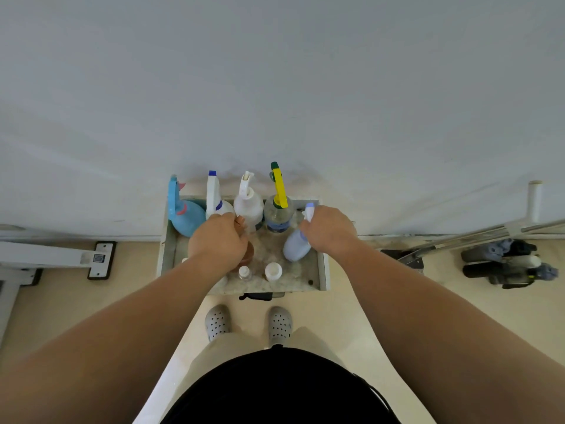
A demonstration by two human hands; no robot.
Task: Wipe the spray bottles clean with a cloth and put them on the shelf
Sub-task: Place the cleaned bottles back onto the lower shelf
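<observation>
Left hand (218, 240): grips brown bottle (249, 254).
Right hand (328, 231): grips lilac bottle (295, 247).
Progress: likely late; four bottles (248, 206) at shelf (323, 270) back.

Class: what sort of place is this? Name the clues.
Probably a cleaning-supply corner: spray bottles on a low shelf against a bare wall, what look like mop heads on the floor nearby.

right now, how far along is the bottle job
Done: four spray bottles stand at the back of the shelf. In hand: left grip holds a brown bottle, right grip a pale blue bottle. Left: setting both in place; no cloth shows.
</observation>
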